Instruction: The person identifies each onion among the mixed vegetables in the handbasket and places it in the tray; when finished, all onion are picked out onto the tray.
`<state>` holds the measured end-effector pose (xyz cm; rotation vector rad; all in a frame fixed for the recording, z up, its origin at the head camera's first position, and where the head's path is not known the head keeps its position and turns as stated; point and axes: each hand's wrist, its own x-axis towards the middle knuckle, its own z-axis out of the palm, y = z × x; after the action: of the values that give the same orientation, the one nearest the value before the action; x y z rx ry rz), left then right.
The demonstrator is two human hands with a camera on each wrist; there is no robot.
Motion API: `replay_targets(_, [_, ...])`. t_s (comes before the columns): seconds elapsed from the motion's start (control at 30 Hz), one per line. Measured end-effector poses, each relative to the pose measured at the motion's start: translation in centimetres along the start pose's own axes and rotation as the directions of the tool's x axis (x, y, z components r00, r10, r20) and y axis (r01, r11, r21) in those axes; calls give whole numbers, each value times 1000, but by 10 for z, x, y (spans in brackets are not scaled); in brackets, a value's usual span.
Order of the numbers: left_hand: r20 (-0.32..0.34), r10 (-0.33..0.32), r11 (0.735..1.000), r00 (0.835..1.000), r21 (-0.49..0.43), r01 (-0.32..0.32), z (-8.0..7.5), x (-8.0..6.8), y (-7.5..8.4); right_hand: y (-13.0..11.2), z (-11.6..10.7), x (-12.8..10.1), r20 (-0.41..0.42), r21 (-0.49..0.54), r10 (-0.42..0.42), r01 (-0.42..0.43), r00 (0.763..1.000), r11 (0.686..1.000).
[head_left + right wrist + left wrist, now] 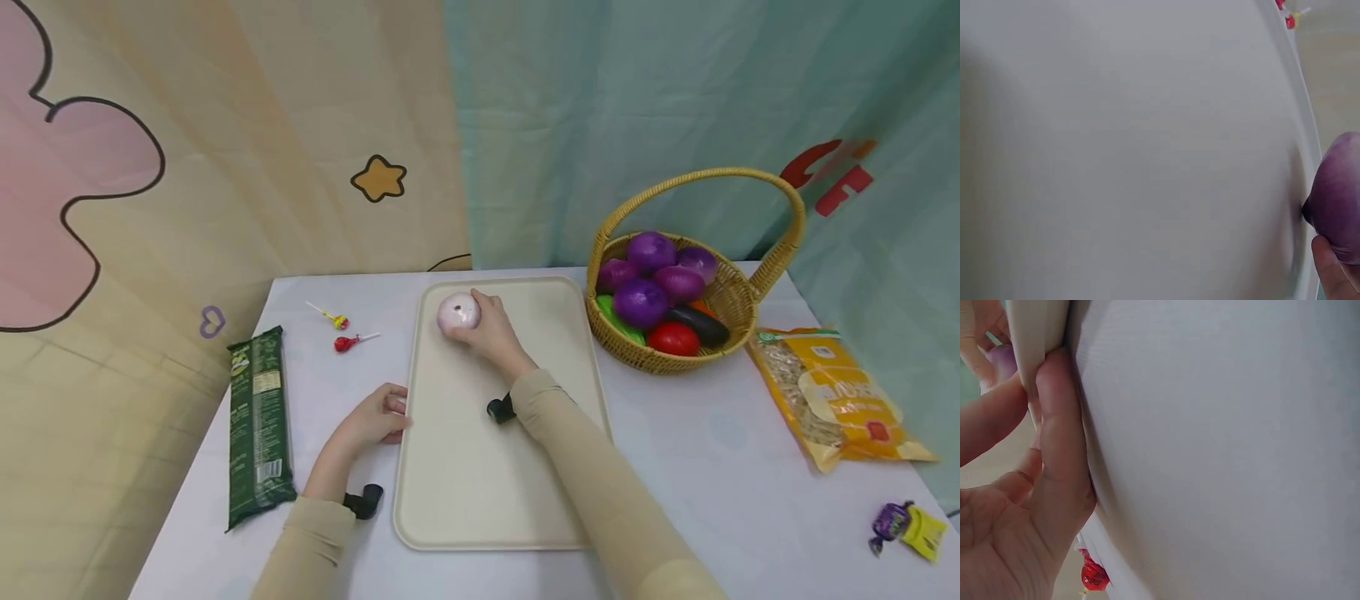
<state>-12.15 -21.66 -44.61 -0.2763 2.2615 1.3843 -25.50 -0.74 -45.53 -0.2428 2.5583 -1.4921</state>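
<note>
A pale purple onion [457, 311] sits at the far left corner of the cream tray [480, 467], and my right hand [474, 323] wraps its fingers round it from the right. The right wrist view shows the onion [1338, 194] touching the tray's surface [1116, 156], with one fingertip [1332, 272] under it. My left hand [388, 414] is at the middle of the tray's left rim. Its thumb [1054, 437] pinches that rim [1038, 337] in the left wrist view.
A wicker basket [731, 304] right of the tray holds purple onions, a tomato, an eggplant and something green. A yellow bag [832, 396] and wrapped candy [903, 525] lie at right. A green packet [258, 425] and two lollipops [347, 342] lie at left.
</note>
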Motion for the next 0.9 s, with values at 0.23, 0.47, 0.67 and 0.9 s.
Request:
replay_targets(0.23, [-16, -23, 999, 1000, 23, 24, 6, 3, 3, 3, -4, -1, -13, 1, 30, -30, 999, 1000])
replay_targets(0.47, [-39, -51, 997, 998, 59, 53, 1, 0, 3, -11, -30, -19, 9, 20, 27, -27, 1000, 999])
replay_targets(0.67, [-27, -50, 998, 998, 40, 51, 0, -1, 4, -16, -77, -49, -90, 27, -106, 109, 990, 994])
replay_targets(0.9, [-24, -54, 998, 998, 20, 55, 3, -1, 5, -3, -141, -85, -291, 15, -159, 170, 943, 985])
